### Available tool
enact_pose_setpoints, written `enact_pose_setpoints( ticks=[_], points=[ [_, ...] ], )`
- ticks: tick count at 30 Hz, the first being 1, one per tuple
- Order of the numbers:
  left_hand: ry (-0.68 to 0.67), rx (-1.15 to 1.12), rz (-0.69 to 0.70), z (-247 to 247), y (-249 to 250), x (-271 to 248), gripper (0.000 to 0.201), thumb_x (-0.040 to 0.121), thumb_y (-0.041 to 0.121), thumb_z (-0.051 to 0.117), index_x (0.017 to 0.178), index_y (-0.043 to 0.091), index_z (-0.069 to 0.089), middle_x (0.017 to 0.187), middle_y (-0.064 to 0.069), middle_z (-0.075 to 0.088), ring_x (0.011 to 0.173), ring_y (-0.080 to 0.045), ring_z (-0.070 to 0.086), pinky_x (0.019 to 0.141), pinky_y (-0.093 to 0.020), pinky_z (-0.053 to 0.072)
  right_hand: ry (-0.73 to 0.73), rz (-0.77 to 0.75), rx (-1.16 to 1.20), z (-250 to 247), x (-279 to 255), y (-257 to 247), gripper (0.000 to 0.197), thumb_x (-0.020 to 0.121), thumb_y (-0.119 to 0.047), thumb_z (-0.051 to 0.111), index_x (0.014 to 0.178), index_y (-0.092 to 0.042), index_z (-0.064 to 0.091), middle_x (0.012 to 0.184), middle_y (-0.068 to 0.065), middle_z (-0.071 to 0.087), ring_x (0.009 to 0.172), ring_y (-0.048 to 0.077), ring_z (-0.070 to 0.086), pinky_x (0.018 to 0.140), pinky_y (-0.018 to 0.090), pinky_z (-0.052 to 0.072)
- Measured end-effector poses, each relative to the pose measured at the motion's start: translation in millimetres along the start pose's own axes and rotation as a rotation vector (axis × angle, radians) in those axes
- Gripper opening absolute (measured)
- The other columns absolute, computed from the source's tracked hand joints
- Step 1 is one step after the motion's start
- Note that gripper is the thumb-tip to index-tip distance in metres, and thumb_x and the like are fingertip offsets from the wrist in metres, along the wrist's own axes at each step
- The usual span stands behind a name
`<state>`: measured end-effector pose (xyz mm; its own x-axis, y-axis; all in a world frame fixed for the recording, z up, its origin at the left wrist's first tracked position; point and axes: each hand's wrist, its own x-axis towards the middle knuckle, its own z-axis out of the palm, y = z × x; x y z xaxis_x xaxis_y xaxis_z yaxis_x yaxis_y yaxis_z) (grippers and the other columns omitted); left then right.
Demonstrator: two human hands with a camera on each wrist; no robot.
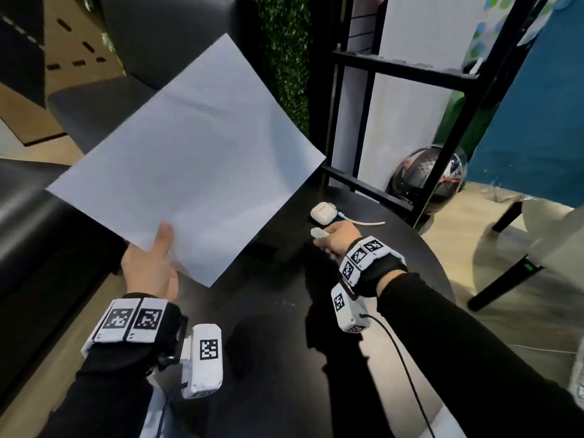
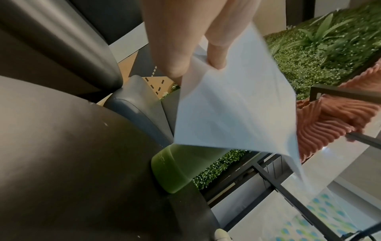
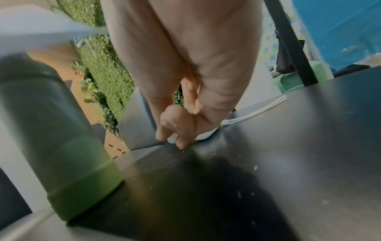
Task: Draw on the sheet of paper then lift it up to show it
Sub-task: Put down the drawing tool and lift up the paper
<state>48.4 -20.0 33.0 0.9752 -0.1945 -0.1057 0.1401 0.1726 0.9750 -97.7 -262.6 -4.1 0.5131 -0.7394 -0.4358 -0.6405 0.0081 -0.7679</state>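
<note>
A white sheet of paper [image 1: 189, 147] is held up, tilted, above the round black table [image 1: 284, 311]. The side facing me looks blank. My left hand [image 1: 161, 245] pinches the sheet's near edge, thumb on top and fingers underneath; in the left wrist view the fingers [image 2: 214, 55] press the paper [image 2: 233, 106]. My right hand [image 1: 331, 238] rests low on the table at the right, its fingers curled round a small white object [image 1: 317, 232]. In the right wrist view that white object [image 3: 172, 139] peeks out between the curled fingers [image 3: 177, 128]. I cannot tell what it is.
A white earbud case [image 1: 322, 211] with a white cord [image 1: 363, 222] lies just beyond my right hand. A green bottle [image 3: 51, 146] stands on the table's left part, hidden by the sheet in the head view. A black metal rack [image 1: 404, 67] and a helmet [image 1: 423, 175] stand behind.
</note>
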Motion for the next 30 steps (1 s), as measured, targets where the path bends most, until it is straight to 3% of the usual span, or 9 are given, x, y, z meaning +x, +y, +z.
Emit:
enact_pose_setpoints(
  ticks=[3,6,8,10,13,18,22,26,30],
  points=[
    [0.003,-0.002,0.015,1,3,-4,0.039,0.091,0.015,0.062,0.126,0.000,0.054,0.124,-0.009,0.062,0.114,-0.026,0.060,0.102,-0.049,0.043,0.058,0.030,-0.052,12,10,-7,0.007,0.084,-0.007,0.063,0.077,-0.007,0.062,0.062,0.009,0.053,0.041,0.017,0.050,0.042,0.025,0.046],
    [-0.009,0.025,0.018,-2,7,-3,0.042,0.092,0.015,0.060,0.131,0.000,0.050,0.128,-0.010,0.060,0.117,-0.025,0.058,0.105,-0.046,0.042,0.208,0.047,-0.245,16,16,-7,0.035,0.088,-0.017,0.059,0.121,-0.006,0.058,0.115,0.018,0.058,0.104,0.028,0.059,0.095,0.036,0.049],
    [-0.011,0.062,0.015,-5,9,-2,0.042,0.092,0.017,0.060,0.130,0.002,0.051,0.127,-0.007,0.060,0.117,-0.022,0.058,0.106,-0.042,0.042,0.344,-0.031,-0.179,15,2,-11,0.039,0.095,-0.029,0.046,0.128,-0.008,0.052,0.134,0.019,0.049,0.125,0.035,0.044,0.103,0.038,0.035],
    [-0.017,0.063,0.001,-9,10,1,0.037,0.091,0.015,0.061,0.126,0.002,0.053,0.125,-0.008,0.061,0.115,-0.024,0.059,0.105,-0.044,0.042,0.241,-0.078,0.413,12,-19,-14,0.050,0.099,-0.043,0.028,0.125,-0.008,0.054,0.130,0.014,0.055,0.109,0.032,0.056,0.092,0.035,0.040],
    [-0.064,0.124,-0.004,-9,16,-4,0.031,0.089,0.017,0.065,0.116,0.005,0.057,0.116,-0.009,0.064,0.108,-0.026,0.062,0.101,-0.045,0.046,-0.261,-0.031,1.185,6,-50,-8,0.079,0.087,-0.070,0.007,0.107,-0.012,0.059,0.104,0.010,0.068,0.086,0.027,0.066,0.081,0.037,0.052],
    [-0.198,0.353,0.051,-10,29,-10,0.024,0.091,0.005,0.059,0.114,0.005,0.060,0.105,-0.006,0.062,0.079,-0.016,0.061,0.071,-0.024,0.051,-0.342,-0.233,1.226,-14,-84,0,0.042,0.079,-0.047,0.053,0.104,-0.020,0.073,0.098,-0.002,0.075,0.088,0.012,0.071,0.074,0.024,0.058],
    [-0.137,0.417,0.087,-35,45,0,0.029,0.088,0.009,0.064,0.116,-0.001,0.062,0.112,-0.013,0.064,0.094,-0.021,0.060,0.085,-0.032,0.047,-0.098,-0.228,1.259,-27,-89,9,0.024,0.088,0.004,0.050,0.093,-0.016,0.063,0.073,-0.007,0.076,0.066,0.004,0.072,0.062,0.016,0.057],
    [-0.074,0.338,0.117,-50,59,6,0.032,0.089,0.011,0.063,0.117,-0.003,0.060,0.116,-0.016,0.063,0.097,-0.022,0.059,0.085,-0.034,0.046,0.132,-0.225,0.910,-9,-94,13,0.015,0.092,-0.002,0.052,0.102,-0.003,0.062,0.074,0.002,0.075,0.068,0.008,0.069,0.069,0.019,0.051],
    [-0.065,0.285,0.157,-44,64,2,0.033,0.089,0.015,0.063,0.118,0.001,0.060,0.114,-0.011,0.063,0.106,-0.027,0.061,0.093,-0.040,0.048,-0.079,-0.371,-0.177,67,-124,11,0.051,0.096,-0.028,0.048,0.140,-0.003,0.038,0.151,0.012,0.034,0.141,0.020,0.030,0.113,0.031,0.025]
  ],
)
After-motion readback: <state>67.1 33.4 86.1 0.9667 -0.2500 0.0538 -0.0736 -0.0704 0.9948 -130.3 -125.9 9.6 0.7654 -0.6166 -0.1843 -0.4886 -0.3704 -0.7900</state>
